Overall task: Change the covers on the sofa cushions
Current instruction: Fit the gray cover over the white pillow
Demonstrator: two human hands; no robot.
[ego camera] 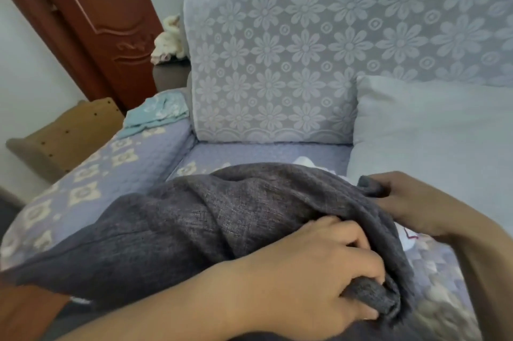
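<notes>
At about nine o'clock we see the sofa, its arm quilted lilac with cream flowers, a folded teal cloth lying on it towards eleven. Across the seat at six o'clock lies a cushion in a dark grey cover of coarse woven fabric, rumpled in thick folds; its long axis runs from eight o'clock up towards three. Our left hand clenches a bunched edge of the cover at five o'clock. Our right hand pinches its far corner at three o'clock. Just beyond, a bare white pillow leans against the flowered backrest.
</notes>
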